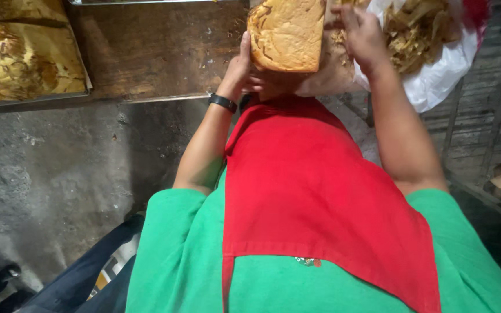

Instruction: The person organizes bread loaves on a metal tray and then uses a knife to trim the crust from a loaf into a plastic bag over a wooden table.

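Nearest the camera hangs the person's red apron (314, 191) over a green shirt (175, 261), with dark trousers and a grey concrete floor (59, 174) below to the left.

Beyond the apron, both forearms reach up to a wooden table (158, 52). The left hand (240, 69), a black wristband (222, 102) on its wrist, is cupped against the left side of a slab of baked loaf (287, 35), thumb running up its edge and fingers tucked out of sight beneath it. The right hand (362, 35) lies over the loaf's right edge with fingers curled; whether they pinch the crust or merely rest on it cannot be told from here, as a flat pale edge partly covers them.

The loaf stands at the table's front edge, tilted up between the two hands, golden-brown crust facing the camera. It looks light for its bulk, with a dry, slightly rough crust that should not slip, but a soft crumb inside that would dent or tear under a hard squeeze. Broad, flat support from below and along the sides, as the left hand gives, seems the safer hold; fingertip pressure on a corner would likely break it.

Just beyond the right hand, a white plastic bag (436, 81) holds heaped crust trimmings (418, 26). Far left, a tray (30, 101) carries more browned loaves (18, 61)
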